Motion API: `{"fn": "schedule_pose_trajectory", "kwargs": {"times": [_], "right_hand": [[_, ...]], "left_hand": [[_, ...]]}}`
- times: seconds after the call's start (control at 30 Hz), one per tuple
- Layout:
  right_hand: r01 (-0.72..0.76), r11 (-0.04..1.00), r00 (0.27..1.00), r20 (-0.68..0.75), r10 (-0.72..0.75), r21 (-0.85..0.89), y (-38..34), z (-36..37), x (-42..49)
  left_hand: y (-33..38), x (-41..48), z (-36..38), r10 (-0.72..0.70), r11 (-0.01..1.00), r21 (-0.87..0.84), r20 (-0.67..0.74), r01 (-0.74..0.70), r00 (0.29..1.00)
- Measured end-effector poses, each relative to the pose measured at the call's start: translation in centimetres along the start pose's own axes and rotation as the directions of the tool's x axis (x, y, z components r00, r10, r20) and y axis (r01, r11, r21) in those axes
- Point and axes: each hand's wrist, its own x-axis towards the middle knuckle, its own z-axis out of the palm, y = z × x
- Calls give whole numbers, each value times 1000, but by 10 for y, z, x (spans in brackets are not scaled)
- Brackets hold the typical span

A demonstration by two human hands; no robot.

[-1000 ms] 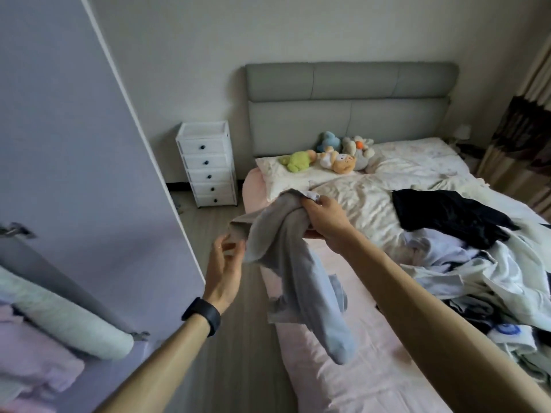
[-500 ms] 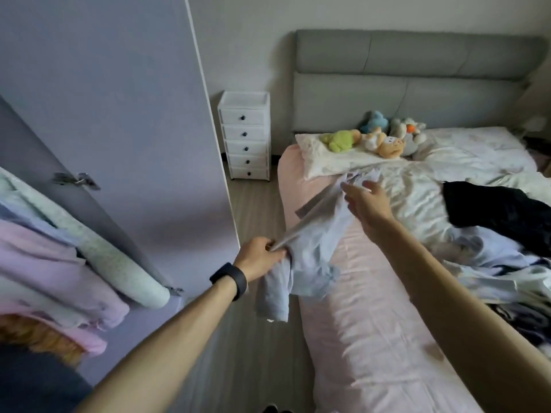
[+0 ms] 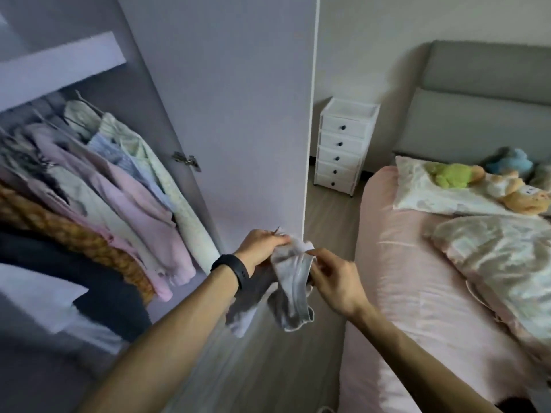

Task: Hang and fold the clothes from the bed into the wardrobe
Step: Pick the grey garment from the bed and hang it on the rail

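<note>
Because the garment had to go into the wardrobe rather than stay on the bed, we held it up in the gap between the two, over the bare floor, where it could hang free. Our left hand had its fingers clamped on the top edge of the grey garment, and our right hand pinched the same edge just beside it, so the cloth drooped below both in two limp lobes. We judged this close, two-handed grip to be for finding a seam or waistband before spreading the piece out; what kind of garment it was, we could not tell. The wardrobe door stood open on our left, showing a crowded row of hanging clothes under a shelf, which suggested little room left on the rail. A black wristband sat on our left wrist. Beyond, the white drawer unit stood beside the headboard, and soft toys lay on the pillow, well apart from our hands.
</note>
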Motion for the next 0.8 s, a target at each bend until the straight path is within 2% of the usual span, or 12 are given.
{"fn": "schedule_pose_trajectory", "kwargs": {"times": [0.07,0.13,0.23,0.3,0.4,0.5,0.6,0.67,0.73,0.8], "right_hand": [[-54,996,997,63,49,66,-9,9,28],[-135,983,988,94,124,124,-19,21,57],[-263,937,954,206,217,229,-34,48,93],[-302,919,928,297,224,253,-46,68,110],[-343,893,899,377,223,290,-57,87,120],[-354,893,869,451,204,279,-71,106,122],[-331,910,846,506,169,249,-87,122,122],[-278,937,853,502,139,212,-94,126,127],[-81,995,891,452,45,62,-102,131,136],[159,974,894,441,-75,-158,-111,132,151]], "left_hand": [[-7,-7,-21,-17,981,-193,-51,6,999],[-19,-18,-39,-23,965,-262,-91,-2,996],[-53,-36,-58,47,981,-172,-225,-87,973],[-77,-46,-65,83,984,-123,-316,-127,945],[-99,-56,-61,79,990,-81,-337,-112,938],[-106,-61,-57,56,997,64,-357,-35,932],[-112,-63,-73,113,949,308,-517,61,849],[-117,-72,-97,150,909,402,-568,114,809],[-124,-90,-136,148,889,434,-570,144,808],[-128,-108,-177,151,892,431,-567,136,810]]}}
